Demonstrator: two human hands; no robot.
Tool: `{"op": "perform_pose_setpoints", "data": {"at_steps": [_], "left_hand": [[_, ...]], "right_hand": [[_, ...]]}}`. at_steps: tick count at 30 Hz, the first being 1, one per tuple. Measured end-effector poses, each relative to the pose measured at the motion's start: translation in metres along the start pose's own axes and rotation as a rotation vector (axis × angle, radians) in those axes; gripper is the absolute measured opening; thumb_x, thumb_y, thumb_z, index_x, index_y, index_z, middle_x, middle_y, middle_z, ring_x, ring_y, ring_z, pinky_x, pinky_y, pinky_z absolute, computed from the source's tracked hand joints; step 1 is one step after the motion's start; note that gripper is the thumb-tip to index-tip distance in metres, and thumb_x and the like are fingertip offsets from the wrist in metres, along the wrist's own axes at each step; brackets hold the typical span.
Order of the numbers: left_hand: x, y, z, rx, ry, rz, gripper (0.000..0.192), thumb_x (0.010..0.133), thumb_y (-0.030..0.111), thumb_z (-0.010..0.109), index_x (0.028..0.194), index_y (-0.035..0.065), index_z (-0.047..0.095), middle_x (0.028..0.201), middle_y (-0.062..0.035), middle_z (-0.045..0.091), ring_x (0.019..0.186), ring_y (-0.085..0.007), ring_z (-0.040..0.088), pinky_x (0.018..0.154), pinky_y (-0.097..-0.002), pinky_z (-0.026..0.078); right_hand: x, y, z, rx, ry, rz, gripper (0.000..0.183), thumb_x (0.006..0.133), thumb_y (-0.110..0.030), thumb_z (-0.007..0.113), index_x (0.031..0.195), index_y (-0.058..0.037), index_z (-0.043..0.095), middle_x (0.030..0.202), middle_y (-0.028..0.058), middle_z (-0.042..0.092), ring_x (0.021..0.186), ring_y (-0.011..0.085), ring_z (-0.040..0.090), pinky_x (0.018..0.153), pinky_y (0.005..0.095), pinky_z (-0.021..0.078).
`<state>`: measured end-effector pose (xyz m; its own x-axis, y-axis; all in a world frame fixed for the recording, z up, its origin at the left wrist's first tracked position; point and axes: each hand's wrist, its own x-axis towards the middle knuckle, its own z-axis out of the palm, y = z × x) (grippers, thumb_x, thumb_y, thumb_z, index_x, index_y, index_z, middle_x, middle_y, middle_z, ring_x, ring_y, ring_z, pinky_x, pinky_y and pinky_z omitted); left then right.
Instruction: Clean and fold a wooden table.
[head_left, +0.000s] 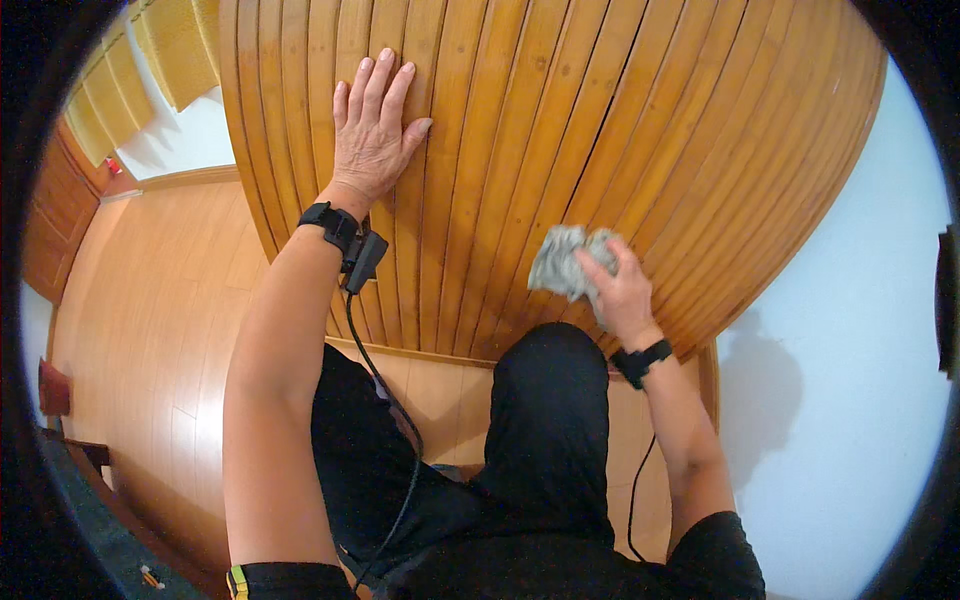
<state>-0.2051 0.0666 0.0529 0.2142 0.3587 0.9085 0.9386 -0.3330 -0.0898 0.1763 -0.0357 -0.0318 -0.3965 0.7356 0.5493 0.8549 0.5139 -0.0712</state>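
A large surface of varnished wooden slats (480, 150) stands in front of me, with dark grooves between the slats. My left hand (373, 127) lies flat on its upper left part, palm down and fingers spread, holding nothing. Lower and to the right, my right hand (619, 289) grips a crumpled grey-white cloth (559, 262) against the slats. The hand looks slightly blurred. Each wrist wears a black strap, and a dark device (365, 261) with a cable is fixed at the left one.
A white wall (840, 375) rises close on the right. Light wooden flooring (150, 300) extends on the left, with yellow curtains (176, 52) and a brown wooden door (56, 217) beyond. Black cables (409, 480) run beside both arms. A dark-topped piece of furniture (97, 525) is at the lower left.
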Motion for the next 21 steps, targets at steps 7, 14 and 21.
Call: {"op": "perform_pose_setpoints", "data": {"at_steps": [7, 14, 21], "left_hand": [[0.005, 0.005, 0.004, 0.006, 0.026, -0.028, 0.069, 0.090, 0.038, 0.060, 0.149, 0.0178, 0.032, 0.157, -0.0058, 0.025, 0.146, -0.0275, 0.020, 0.117, -0.0500, 0.012], [0.004, 0.004, 0.006, -0.001, 0.017, -0.046, 0.069, 0.090, 0.041, 0.059, 0.149, 0.0199, 0.032, 0.158, -0.0046, 0.025, 0.146, -0.0261, 0.020, 0.117, -0.0497, 0.011], [0.005, 0.008, 0.005, 0.012, 0.024, -0.058, 0.068, 0.090, 0.041, 0.059, 0.149, 0.0201, 0.032, 0.158, -0.0042, 0.025, 0.146, -0.0257, 0.019, 0.117, -0.0495, 0.012]], "right_hand": [[0.138, 0.011, -0.090, -0.104, 0.398, -0.048, 0.065, 0.073, -0.008, 0.073, 0.132, -0.0303, 0.054, 0.121, 0.0139, 0.052, 0.106, 0.0365, 0.059, 0.082, 0.0428, 0.0544], [0.215, 0.022, -0.126, -0.156, 0.616, -0.088, 0.067, 0.077, -0.021, 0.080, 0.136, -0.0238, 0.049, 0.121, 0.0130, 0.052, 0.108, 0.0319, 0.056, 0.084, 0.0392, 0.0512], [0.174, 0.001, -0.094, -0.180, 0.455, -0.181, 0.074, 0.066, -0.010, 0.081, 0.133, -0.0251, 0.054, 0.122, 0.0138, 0.052, 0.105, 0.0350, 0.060, 0.081, 0.0408, 0.0549]]}}
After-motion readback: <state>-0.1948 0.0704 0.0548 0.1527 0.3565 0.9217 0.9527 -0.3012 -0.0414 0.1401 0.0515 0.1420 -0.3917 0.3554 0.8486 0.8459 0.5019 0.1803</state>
